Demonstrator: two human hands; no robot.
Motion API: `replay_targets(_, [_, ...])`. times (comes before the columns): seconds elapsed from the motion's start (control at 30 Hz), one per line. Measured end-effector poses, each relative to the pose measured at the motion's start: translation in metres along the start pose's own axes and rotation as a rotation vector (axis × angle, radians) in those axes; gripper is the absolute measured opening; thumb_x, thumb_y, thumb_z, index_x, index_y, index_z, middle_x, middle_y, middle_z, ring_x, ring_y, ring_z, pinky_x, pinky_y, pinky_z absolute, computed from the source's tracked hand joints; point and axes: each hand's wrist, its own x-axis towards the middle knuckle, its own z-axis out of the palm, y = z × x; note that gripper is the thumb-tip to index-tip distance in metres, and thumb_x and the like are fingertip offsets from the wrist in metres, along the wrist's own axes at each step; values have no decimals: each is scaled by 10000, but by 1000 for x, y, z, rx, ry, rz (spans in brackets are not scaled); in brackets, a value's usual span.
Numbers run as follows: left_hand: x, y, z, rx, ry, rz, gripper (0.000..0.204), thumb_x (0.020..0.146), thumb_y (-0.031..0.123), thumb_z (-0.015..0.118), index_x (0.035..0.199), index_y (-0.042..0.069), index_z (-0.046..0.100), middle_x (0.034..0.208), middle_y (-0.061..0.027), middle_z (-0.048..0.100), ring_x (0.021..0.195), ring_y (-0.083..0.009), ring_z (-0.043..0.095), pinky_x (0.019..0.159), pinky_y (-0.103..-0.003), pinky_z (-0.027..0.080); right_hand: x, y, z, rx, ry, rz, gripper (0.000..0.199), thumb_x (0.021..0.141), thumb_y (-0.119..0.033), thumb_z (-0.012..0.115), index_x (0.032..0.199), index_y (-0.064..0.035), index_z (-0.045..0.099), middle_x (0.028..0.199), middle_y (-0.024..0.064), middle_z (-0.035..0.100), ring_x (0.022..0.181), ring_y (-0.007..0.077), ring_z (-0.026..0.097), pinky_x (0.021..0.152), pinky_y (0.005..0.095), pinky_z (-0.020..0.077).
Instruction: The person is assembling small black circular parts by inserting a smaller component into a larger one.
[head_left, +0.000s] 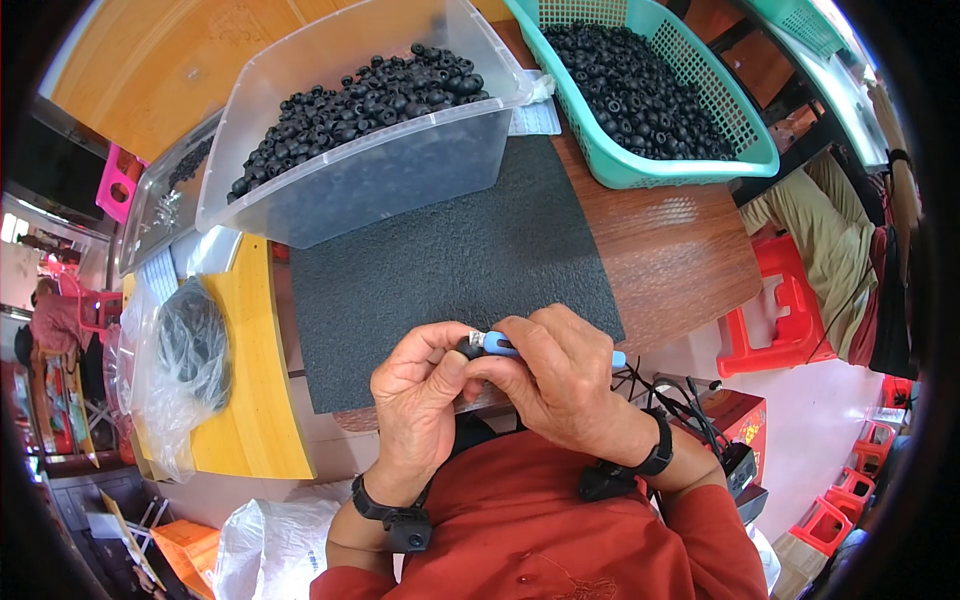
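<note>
Pinched between the thumb and fingers of my left hand [412, 405] is a small round black part [468, 348]. My right hand [570, 375] wraps round a slim blue-handled tool [497, 344]; the handle's tail end sticks out at the right of the fist. The tool's pale metal-looking end touches or nearly touches the black part; its exact shape is too small to tell. Both hands are together over the near edge of a dark textured mat [450, 265]. Beyond them stands a clear plastic bin [400, 170] heaped with black ring-like parts [375, 100].
At the far right a turquoise basket [690, 172] holds many similar black parts. A clear plastic bag [185, 350] with dark contents lies on the yellow board [265, 400] at left. A red stool [765, 320] and a seated person's legs [820, 235] are to the right.
</note>
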Motion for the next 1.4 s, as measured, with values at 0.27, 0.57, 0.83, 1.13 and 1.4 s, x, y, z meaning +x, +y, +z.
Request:
replay_targets(0.27, [-1, -2, 2, -13, 44, -7, 289, 862, 159, 684, 1045, -41, 586, 886, -90, 638, 658, -116, 569, 606, -221, 481, -1, 2, 0, -65, 6, -65, 206, 784, -164, 723, 800, -7, 592, 629, 78, 466, 527, 222, 483, 459, 332, 386])
replay_targets(0.57, [-3, -9, 1, -71, 76, -33, 270, 867, 151, 676, 1034, -39, 581, 881, -86, 630, 653, -121, 586, 596, -229, 490, -4, 3, 3, -64, 25, -114, 207, 761, -132, 735, 806, 11, 593, 610, 75, 479, 510, 220, 490, 447, 330, 391])
replay_targets(0.83, [-1, -11, 2, -78, 42, 1, 257, 874, 149, 668, 1044, -25, 583, 884, -90, 632, 661, -132, 579, 595, -235, 480, -11, 9, 5, 20, 86, -9, 276, 728, -171, 773, 841, 15, 604, 643, 75, 507, 538, 218, 500, 455, 326, 392])
replay_targets(1.13, [-3, -11, 2, -31, 23, 26, 248, 884, 150, 672, 1044, -28, 606, 929, -72, 634, 726, -97, 530, 641, -224, 439, -11, 6, 6, 18, 76, -12, 276, 738, -185, 765, 857, 10, 609, 648, 69, 498, 543, 216, 499, 469, 328, 396])
replay_targets(1.4, [-4, -12, 1, -13, 21, 42, 264, 882, 145, 673, 1056, -40, 602, 955, -90, 643, 751, -101, 547, 664, -224, 458, -12, 7, 6, -10, 56, -21, 252, 748, -165, 756, 844, 10, 604, 638, 67, 483, 536, 216, 489, 462, 329, 387])
